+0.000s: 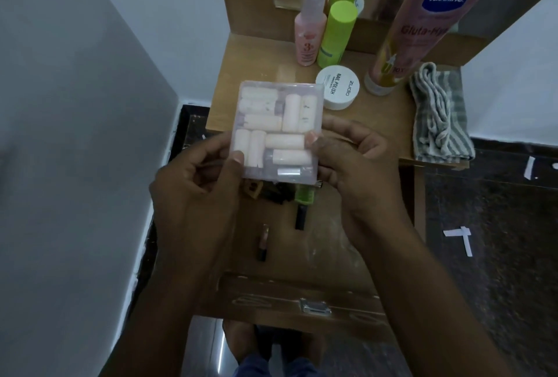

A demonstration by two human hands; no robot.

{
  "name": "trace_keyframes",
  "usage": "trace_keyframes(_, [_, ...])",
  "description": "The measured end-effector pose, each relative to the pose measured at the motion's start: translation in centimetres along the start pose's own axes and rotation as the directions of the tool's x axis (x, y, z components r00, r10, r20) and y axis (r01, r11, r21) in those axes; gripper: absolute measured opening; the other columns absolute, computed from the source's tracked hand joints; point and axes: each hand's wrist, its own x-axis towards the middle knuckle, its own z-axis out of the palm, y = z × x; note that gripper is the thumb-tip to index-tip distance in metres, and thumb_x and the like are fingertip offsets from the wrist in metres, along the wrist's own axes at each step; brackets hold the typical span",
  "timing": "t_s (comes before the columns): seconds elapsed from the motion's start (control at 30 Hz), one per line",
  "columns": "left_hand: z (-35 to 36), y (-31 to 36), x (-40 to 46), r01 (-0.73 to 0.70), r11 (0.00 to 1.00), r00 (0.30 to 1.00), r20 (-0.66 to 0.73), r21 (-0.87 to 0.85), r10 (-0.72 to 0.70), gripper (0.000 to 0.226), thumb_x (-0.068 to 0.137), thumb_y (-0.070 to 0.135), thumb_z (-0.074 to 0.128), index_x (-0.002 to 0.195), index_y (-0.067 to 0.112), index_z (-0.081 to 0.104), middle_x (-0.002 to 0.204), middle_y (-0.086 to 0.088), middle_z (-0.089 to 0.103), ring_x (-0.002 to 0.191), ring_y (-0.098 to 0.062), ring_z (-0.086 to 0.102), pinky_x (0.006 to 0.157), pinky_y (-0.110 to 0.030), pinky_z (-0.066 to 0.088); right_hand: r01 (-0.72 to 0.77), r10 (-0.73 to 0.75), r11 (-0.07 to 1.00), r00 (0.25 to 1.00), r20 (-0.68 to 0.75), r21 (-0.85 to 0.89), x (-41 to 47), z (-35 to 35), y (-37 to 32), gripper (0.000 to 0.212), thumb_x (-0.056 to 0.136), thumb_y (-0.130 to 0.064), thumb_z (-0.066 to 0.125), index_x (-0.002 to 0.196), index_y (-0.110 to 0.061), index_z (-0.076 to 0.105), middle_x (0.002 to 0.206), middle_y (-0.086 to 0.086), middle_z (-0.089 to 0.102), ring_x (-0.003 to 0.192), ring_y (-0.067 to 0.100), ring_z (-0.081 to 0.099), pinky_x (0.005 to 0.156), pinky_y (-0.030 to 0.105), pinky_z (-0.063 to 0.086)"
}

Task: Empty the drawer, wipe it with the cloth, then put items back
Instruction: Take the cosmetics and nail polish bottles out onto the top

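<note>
While both hands, left hand (193,183) and right hand (356,159), pinch the clear box (276,130) by its side edges above the open drawer (302,256), its long axis points away toward the desk's (259,53) front edge, cloth (439,114) at the right edge.

Bare forearms, no sleeves, rings or watch; short nails on fingers (238,156); blue trousers below.

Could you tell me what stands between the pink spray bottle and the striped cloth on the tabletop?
In the head view, a green-capped bottle, a white nail polish jar and a pink Vaseline bottle stand between pink spray bottle and cloth.
</note>
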Motion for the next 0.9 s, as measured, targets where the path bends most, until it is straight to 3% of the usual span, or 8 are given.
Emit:
trace_keyframes(0.13, [-0.3, 0.2, 2.6, -0.033, 0.999, 0.999, -0.035, 0.031, 0.034, 0.027, 0.096, 0.009, 0.074, 0.121, 0.019, 0.077, 0.097, 0.026, 0.071, 0.083, 0.016, 0.07, 0.073, -0.002, 0.051, 0.089, -0.109, 0.978, 0.989, -0.098, -0.189, 2.1, 2.7, -0.2, 0.028, 0.087, -0.012, 0.083, 0.11, -0.012, 0.069, 0.094, 0.009, 0.08, 0.086, 0.022, 0.08, 0.078, 0.049, 0.066])
trace_keyframes(0.27, [0.0, -0.1, 5.2, -0.078, 0.995, 0.997, -0.021, 0.059, 0.079, 0.035, 0.094, 0.014, 0.077, 0.121, 0.034, 0.068, 0.098, 0.031, 0.066, 0.086, 0.02, 0.068, 0.076, 0.001, 0.05, 0.268, -0.332, 0.859, 0.94, -0.076, -0.436, 3.6, 4.8, -0.2, 0.019, 0.088, -0.016, 0.081, 0.106, -0.014, 0.075, 0.094, -0.007, 0.077, 0.084, -0.001, 0.072, 0.076, 0.014, 0.058])
trace_keyframes(0.33, [-0.1, -0.4, 6.4, -0.116, 0.989, 0.993, -0.011, 0.089, 0.118, 0.038, 0.094, 0.019, 0.078, 0.128, 0.031, 0.068, 0.104, 0.025, 0.068, 0.091, 0.015, 0.068, 0.08, 0.0, 0.051, 0.315, -0.371, 0.809, 0.928, -0.016, -0.496, 4.0, 5.6, -0.4, 0.02, 0.09, -0.013, 0.076, 0.11, -0.014, 0.077, 0.096, -0.008, 0.078, 0.087, -0.003, 0.072, 0.073, 0.008, 0.055])
trace_keyframes(0.47, [-0.4, -0.7, 7.6, -0.165, 0.982, 0.986, 0.016, 0.095, 0.164, 0.042, 0.094, 0.019, 0.077, 0.118, 0.05, 0.062, 0.101, 0.038, 0.062, 0.09, 0.017, 0.066, 0.082, -0.002, 0.051, 0.356, -0.434, 0.688, 0.9, 0.034, -0.632, 4.6, 7.1, 0.1, 0.036, 0.088, -0.02, 0.072, 0.123, -0.015, 0.072, 0.11, -0.002, 0.077, 0.102, 0.013, 0.073, 0.091, 0.038, 0.061])
trace_keyframes(0.57, [-0.7, -0.9, 7.8, -0.208, 0.969, 0.978, 0.029, 0.131, 0.205, 0.05, 0.094, 0.017, 0.076, 0.108, 0.062, 0.059, 0.092, 0.045, 0.059, 0.088, 0.014, 0.066, 0.083, -0.008, 0.053, 0.365, -0.427, 0.648, 0.901, 0.078, -0.668, 4.1, 7.9, 0.6, 0.046, 0.088, -0.017, 0.073, 0.133, -0.01, 0.067, 0.126, 0.006, 0.072, 0.118, 0.024, 0.067, 0.101, 0.047, 0.056])
trace_keyframes(0.67, [-0.8, -1.4, 8.3, -0.244, 0.957, 0.969, 0.015, 0.155, 0.245, 0.045, 0.093, 0.017, 0.075, 0.114, 0.053, 0.058, 0.092, 0.042, 0.058, 0.088, 0.01, 0.065, 0.083, -0.013, 0.053, 0.385, -0.409, 0.584, 0.9, 0.151, -0.714, 3.7, 8.2, 0.5, 0.051, 0.088, -0.014, 0.075, 0.137, -0.007, 0.064, 0.133, 0.012, 0.068, 0.126, 0.028, 0.061, 0.109, 0.045, 0.049])
trace_keyframes(0.8, [-0.4, -1.8, 8.6, -0.292, 0.94, 0.955, 0.013, 0.175, 0.295, 0.04, 0.094, 0.017, 0.075, 0.119, 0.043, 0.057, 0.094, 0.039, 0.053, 0.085, 0.007, 0.063, 0.078, -0.004, 0.048, 0.421, -0.449, 0.538, 0.876, 0.175, -0.73, 3.8, 8.5, 0.5, 0.055, 0.082, -0.011, 0.078, 0.135, -0.004, 0.065, 0.127, 0.017, 0.067, 0.12, 0.03, 0.063, 0.104, 0.039, 0.052])
trace_keyframes(0.9, [-0.4, -2.5, 8.9, -0.274, 0.941, 0.961, 0.014, 0.196, 0.277, 0.033, 0.093, 0.016, 0.076, 0.123, 0.03, 0.069, 0.096, 0.036, 0.053, 0.087, -0.002, 0.064, 0.078, -0.005, 0.047, 0.423, -0.452, 0.509, 0.873, 0.186, -0.75, 4.0, 8.6, 1.1, 0.058, 0.08, -0.012, 0.08, 0.136, -0.005, 0.065, 0.129, 0.016, 0.066, 0.121, 0.03, 0.062, 0.104, 0.034, 0.05])
